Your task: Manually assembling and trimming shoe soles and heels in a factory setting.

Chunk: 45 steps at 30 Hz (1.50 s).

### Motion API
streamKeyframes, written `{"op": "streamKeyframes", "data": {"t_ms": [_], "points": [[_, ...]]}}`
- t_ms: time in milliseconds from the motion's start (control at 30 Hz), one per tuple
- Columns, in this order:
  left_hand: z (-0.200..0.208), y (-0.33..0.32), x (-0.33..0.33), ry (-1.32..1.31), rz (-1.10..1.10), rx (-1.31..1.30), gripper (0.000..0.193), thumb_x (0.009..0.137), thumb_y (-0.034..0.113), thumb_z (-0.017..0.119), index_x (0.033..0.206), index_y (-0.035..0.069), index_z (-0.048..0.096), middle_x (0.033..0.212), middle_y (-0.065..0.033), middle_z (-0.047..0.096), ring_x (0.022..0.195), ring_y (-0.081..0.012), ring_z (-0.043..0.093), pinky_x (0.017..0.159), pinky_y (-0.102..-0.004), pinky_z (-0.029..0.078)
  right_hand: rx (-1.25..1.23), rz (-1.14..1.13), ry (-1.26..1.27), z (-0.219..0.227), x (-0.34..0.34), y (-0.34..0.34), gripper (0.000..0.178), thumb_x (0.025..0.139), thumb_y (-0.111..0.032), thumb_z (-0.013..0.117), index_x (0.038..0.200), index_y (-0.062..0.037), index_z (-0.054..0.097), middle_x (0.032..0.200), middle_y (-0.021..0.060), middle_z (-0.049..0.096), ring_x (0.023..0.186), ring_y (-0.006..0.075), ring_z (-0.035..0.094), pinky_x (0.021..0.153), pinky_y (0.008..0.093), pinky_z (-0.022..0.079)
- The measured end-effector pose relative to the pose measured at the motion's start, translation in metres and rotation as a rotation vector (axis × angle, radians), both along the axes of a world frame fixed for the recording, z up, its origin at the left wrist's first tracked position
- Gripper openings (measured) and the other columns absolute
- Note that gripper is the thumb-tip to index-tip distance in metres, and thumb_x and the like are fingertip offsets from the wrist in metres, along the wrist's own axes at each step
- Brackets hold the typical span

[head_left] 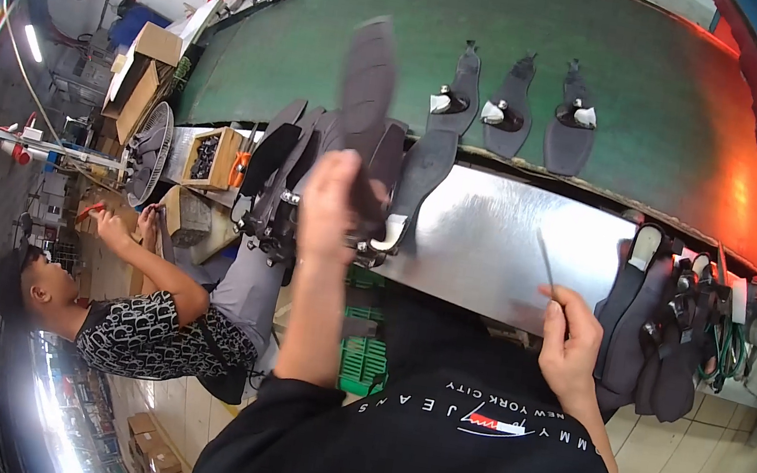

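Note:
My left hand (329,205), blurred by motion, is closed round a dark sandal sole (369,76) that stands up over the near edge of the green belt. More dark sandals (285,160) lie in a packed row beside and behind this hand, some with metal and white strap parts; what else the fingers touch is hidden. Over the metal plate (495,234), my right hand (569,346) pinches a thin rod-like tool (545,263), its tip pointing up and away from me. One dark sole (425,180) lies across the plate's left end.
Three sandals (509,110) rest on the green conveyor belt (331,27), whose right end glows orange. Another pile of sandals (666,325) sits right of the plate, near green-handled tools (728,349). At left are a fan (149,151), a wooden box (212,158) and a co-worker (163,322).

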<state>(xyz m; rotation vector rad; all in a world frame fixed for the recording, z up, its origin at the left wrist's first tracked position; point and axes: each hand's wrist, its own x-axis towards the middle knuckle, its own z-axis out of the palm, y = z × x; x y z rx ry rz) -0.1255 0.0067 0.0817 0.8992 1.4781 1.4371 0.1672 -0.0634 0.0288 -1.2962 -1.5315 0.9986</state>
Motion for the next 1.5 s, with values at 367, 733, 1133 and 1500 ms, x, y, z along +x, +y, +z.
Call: {"op": "streamKeyframes", "data": {"t_ms": [367,733,1133,1500], "points": [[0.037,0.0,-0.146,1.334,0.081,-0.408,0.041,0.074,0.032,0.073,0.101,0.002,0.069,0.08,-0.0101,0.066,0.077,-0.0201,0.063,0.073,-0.0304,0.048,0.057,-0.155,-0.485,-0.02,0.037,0.05,0.042,0.08,-0.004,0.058,0.121,-0.0082,0.055,0.086,0.0132,0.055,0.079,0.0319,0.057,0.07,0.0406,0.046],[-0.078,0.143,0.031,0.88,0.194,-0.072,0.085,0.073,0.045,0.071,0.137,0.001,0.037,0.136,-0.0235,0.04,0.127,-0.0385,0.038,0.105,-0.0436,0.03,0.14,-0.178,-0.493,-0.038,0.04,0.054,0.03,0.077,-0.011,0.064,0.107,-0.0104,0.064,0.086,0.0122,0.053,0.078,0.0316,0.058,0.067,0.04,0.047],[-0.112,0.178,0.073,1.257,0.159,-0.363,0.095,0.066,0.048,0.075,0.139,0.009,0.029,0.116,-0.0234,0.048,0.109,-0.0378,0.048,0.088,-0.0473,0.043,0.266,-0.339,-0.604,0.01,0.065,0.063,0.051,0.083,-0.022,0.06,0.131,-0.0101,0.047,0.091,0.0144,0.053,0.077,0.0339,0.059,0.067,0.0421,0.049],[-0.114,0.206,0.096,1.162,-0.038,-0.257,0.07,0.059,0.052,0.078,0.121,0.025,0.06,0.12,-0.0157,0.045,0.112,-0.0383,0.045,0.089,-0.044,0.046,-0.359,-0.642,-1.065,0.041,0.245,0.164,0.064,0.078,-0.017,0.052,0.137,-0.0006,0.036,0.103,0.0237,0.064,0.1,0.0375,0.061,0.082,0.0452,0.048]]}}
